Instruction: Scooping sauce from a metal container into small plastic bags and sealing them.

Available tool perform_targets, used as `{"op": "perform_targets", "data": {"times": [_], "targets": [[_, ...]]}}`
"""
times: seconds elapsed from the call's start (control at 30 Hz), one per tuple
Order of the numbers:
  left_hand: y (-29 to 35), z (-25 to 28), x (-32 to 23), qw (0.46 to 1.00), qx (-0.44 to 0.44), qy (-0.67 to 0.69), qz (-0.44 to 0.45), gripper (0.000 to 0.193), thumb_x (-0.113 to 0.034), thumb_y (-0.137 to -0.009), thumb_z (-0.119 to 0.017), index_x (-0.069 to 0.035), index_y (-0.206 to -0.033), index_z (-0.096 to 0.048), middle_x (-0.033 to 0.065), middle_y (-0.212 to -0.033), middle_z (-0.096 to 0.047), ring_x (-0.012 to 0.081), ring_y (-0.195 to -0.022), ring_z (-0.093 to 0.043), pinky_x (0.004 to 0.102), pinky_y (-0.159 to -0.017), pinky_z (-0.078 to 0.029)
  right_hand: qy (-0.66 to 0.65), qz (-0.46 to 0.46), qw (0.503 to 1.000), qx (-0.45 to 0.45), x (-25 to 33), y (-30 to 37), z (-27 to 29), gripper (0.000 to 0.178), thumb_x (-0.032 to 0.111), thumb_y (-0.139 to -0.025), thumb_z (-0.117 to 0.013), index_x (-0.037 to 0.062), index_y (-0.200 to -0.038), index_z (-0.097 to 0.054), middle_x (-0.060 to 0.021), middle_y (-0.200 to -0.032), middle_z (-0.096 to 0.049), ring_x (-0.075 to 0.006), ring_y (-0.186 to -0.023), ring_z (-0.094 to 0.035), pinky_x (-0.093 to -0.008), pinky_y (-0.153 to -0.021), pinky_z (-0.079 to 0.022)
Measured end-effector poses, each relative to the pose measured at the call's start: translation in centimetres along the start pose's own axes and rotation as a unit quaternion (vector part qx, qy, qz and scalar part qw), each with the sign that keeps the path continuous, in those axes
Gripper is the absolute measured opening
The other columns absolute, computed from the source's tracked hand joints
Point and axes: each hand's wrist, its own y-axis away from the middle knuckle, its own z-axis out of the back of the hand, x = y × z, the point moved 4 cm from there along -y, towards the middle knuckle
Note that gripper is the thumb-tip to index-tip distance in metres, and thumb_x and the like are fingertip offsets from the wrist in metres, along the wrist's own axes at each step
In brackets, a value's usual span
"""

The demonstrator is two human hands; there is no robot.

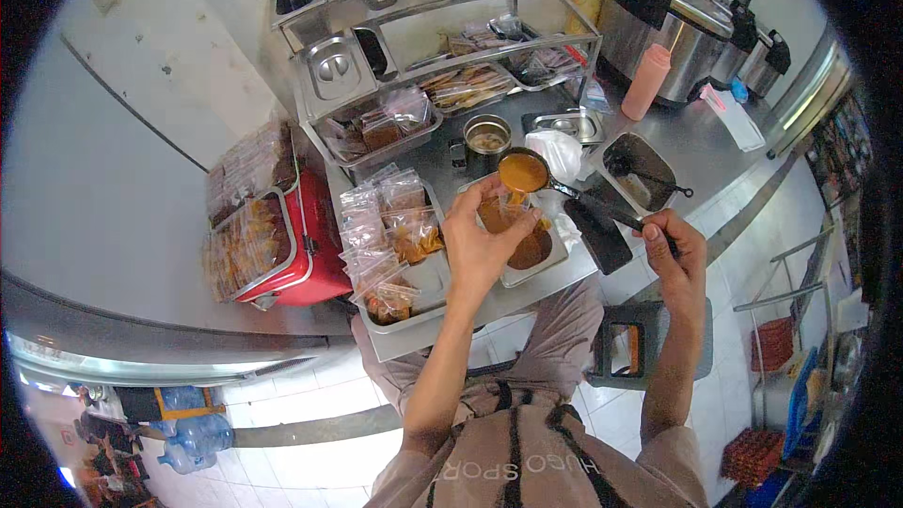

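My right hand (673,249) is closed around the black handle of a ladle (611,211). Its round bowl is full of orange-brown sauce and tilts at the mouth of a small clear plastic bag (518,209). My left hand (478,243) grips that bag between thumb and fingers, just below the bowl. Some sauce shows at the bag's mouth; its lower part is hard to make out. Beneath both lies a metal pan (562,259) of brown sauce. To the left, a metal tray (428,284) holds several filled zip bags (390,226).
A metal cup (488,134) stands beyond my left hand. Farther right are a dark-filled container (649,152) with a utensil, a pink squeeze bottle (647,83) and large steel cookers (668,28). A red cooler box (320,259) with bagged food stands left. A metal rack (442,71) spans the back.
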Motion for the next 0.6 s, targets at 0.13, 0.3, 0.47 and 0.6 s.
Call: {"op": "perform_targets", "data": {"times": [0.13, 0.3, 0.47, 0.6], "targets": [[-0.1, 0.1, -0.3, 1.0, 0.003, 0.001, -0.012, 0.06, -0.021, -0.069, -0.091, 0.003, -0.118, -0.067, 0.0129, -0.109, -0.072, 0.0218, -0.104, -0.066, 0.0354, -0.096, -0.05, 0.052, 0.061, 0.997, -0.009, 0.2, 0.0, 0.0, 0.027, 0.022, -0.101, -0.063, -0.0023, -0.09, -0.066, 0.0001, -0.075, -0.061, -0.0067, -0.07, -0.049, -0.0241, -0.062, -0.039], [0.0, 0.3, -0.5, 1.0, -0.013, -0.004, -0.011, 0.058, -0.021, -0.069, -0.091, 0.003, -0.116, -0.068, 0.014, -0.109, -0.072, 0.0229, -0.105, -0.066, 0.036, -0.096, -0.049, 0.071, 0.091, 0.993, -0.022, 0.8, 0.2, -0.3, 0.026, 0.02, -0.101, -0.063, -0.0039, -0.091, -0.066, -0.0051, -0.08, -0.067, -0.0098, -0.076, -0.056, -0.0259, -0.068, -0.044], [0.0, 0.2, -0.6, 1.0, -0.012, -0.008, -0.018, 0.059, -0.021, -0.069, -0.092, 0.004, -0.117, -0.068, 0.0154, -0.112, -0.071, 0.0237, -0.107, -0.066, 0.0361, -0.097, -0.049, 0.128, 0.112, 0.985, -0.026, 1.2, 0.4, -0.2, 0.024, 0.018, -0.1, -0.063, -0.0039, -0.092, -0.065, -0.0073, -0.078, -0.067, -0.0111, -0.074, -0.057, -0.0281, -0.068, -0.045], [0.0, 0.2, -0.1, 0.999, -0.02, -0.017, -0.04, 0.06, -0.02, -0.068, -0.092, 0.004, -0.118, -0.068, 0.0156, -0.112, -0.071, 0.0236, -0.107, -0.066, 0.036, -0.097, -0.049, 0.17, 0.142, 0.974, -0.039, 1.8, 0.4, -0.4, 0.021, 0.016, -0.098, -0.065, -0.0031, -0.092, -0.065, -0.0088, -0.076, -0.067, -0.0135, -0.069, -0.057, -0.03, -0.065, -0.045]]}}
